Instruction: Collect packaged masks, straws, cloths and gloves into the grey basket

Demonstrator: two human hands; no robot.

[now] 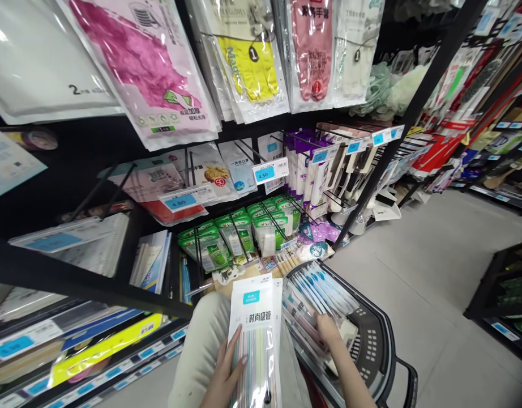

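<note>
My left hand point(229, 365) grips a clear and white pack of drinking straws point(256, 340) over my lap. Its thumb and a finger press on the front, and the coloured straws show through the plastic. Part of another white-topped pack shows behind its right edge. To the right, my right hand point(328, 331) reaches into a dark shopping basket point(373, 351). Its bent fingers close on a flat plastic pack point(301, 317) among others there, with the fingertips partly hidden. Several slim packs with blue and white tops point(324, 286) lean in a row at the basket's far side.
A shelf in front carries hanging glove packs point(252, 62), green-topped packs point(233, 235) and purple packs point(301, 167) on black hooks. Price tags point(269, 171) jut out from the hooks. A slanted black post point(388, 153) rises behind the basket. Grey floor tiles point(431, 272) lie right.
</note>
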